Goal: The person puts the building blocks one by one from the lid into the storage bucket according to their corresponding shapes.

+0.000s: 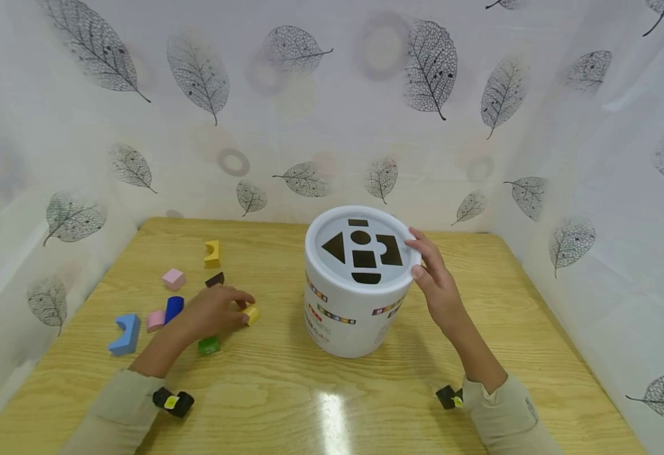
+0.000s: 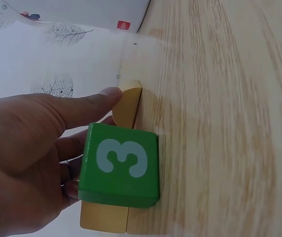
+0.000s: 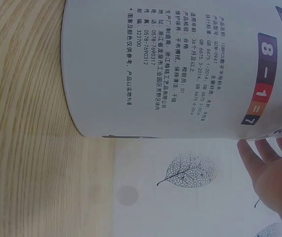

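My left hand (image 1: 215,309) pinches a small yellow half-round block (image 1: 253,314) between thumb and fingers, low over the table. In the left wrist view, the thumb tip presses its end, while a green block (image 2: 123,163) with a white 3 hides part of the fingers. A white bucket (image 1: 334,322) stands upright to the right, its grey lid (image 1: 334,270) cut with a triangle, a circle, a square and other shaped holes. On the bucket's right rim rests my right hand (image 1: 440,294), fingers spread and relaxed, fingertips touching the edge.
Around the left hand lie a yellow arch block (image 1: 213,256), a pink block (image 1: 174,279), a dark brown block (image 1: 215,279), a blue cylinder (image 1: 174,308), another pink block (image 1: 155,320) and a light blue notched block (image 1: 129,335). Leaf-printed curtain (image 1: 309,114) surrounds the wooden table (image 1: 275,392).
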Action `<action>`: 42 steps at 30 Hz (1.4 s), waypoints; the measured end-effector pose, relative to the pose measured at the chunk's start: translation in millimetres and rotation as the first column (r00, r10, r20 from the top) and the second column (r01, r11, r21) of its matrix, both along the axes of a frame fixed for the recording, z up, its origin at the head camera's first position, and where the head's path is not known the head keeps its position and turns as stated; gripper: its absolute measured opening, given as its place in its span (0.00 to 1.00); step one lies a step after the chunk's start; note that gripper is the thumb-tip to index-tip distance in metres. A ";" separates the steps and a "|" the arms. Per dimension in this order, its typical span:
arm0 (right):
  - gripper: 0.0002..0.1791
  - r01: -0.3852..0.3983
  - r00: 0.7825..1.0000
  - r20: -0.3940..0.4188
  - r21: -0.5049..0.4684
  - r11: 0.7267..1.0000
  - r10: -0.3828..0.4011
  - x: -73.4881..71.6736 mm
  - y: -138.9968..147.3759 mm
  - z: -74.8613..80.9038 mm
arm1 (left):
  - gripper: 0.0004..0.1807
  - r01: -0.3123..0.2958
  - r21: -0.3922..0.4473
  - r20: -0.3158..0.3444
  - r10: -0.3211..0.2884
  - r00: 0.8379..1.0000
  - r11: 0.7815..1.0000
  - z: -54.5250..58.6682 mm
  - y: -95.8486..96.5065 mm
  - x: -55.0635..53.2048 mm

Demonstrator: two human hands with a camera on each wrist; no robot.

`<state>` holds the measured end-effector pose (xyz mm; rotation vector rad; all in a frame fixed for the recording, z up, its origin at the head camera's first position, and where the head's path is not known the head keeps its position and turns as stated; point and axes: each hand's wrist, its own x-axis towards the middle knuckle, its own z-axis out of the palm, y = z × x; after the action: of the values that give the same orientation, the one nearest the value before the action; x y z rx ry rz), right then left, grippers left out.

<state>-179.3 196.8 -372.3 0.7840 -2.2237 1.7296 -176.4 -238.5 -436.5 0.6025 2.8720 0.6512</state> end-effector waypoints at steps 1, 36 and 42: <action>0.23 0.001 1.000 0.002 0.001 1.000 -0.001 0.2 0.0 0.1 | 0.19 0.002 0.003 0.000 -0.002 1.000 1.000 -0.3 0.1 -0.2; 0.24 -0.016 1.000 0.000 -0.003 1.000 0.016 2.2 -0.9 1.4 | 0.11 -0.073 0.208 0.115 0.050 0.992 0.975 -2.9 16.6 3.5; 0.24 -0.014 1.000 0.007 -0.001 1.000 0.014 2.7 -0.6 1.4 | 0.15 -0.079 0.272 0.164 0.034 0.986 0.959 -3.8 16.3 3.0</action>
<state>-176.6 196.1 -370.9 0.7970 -2.2269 1.7419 -173.4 -222.1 -440.3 0.4778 2.6789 1.0726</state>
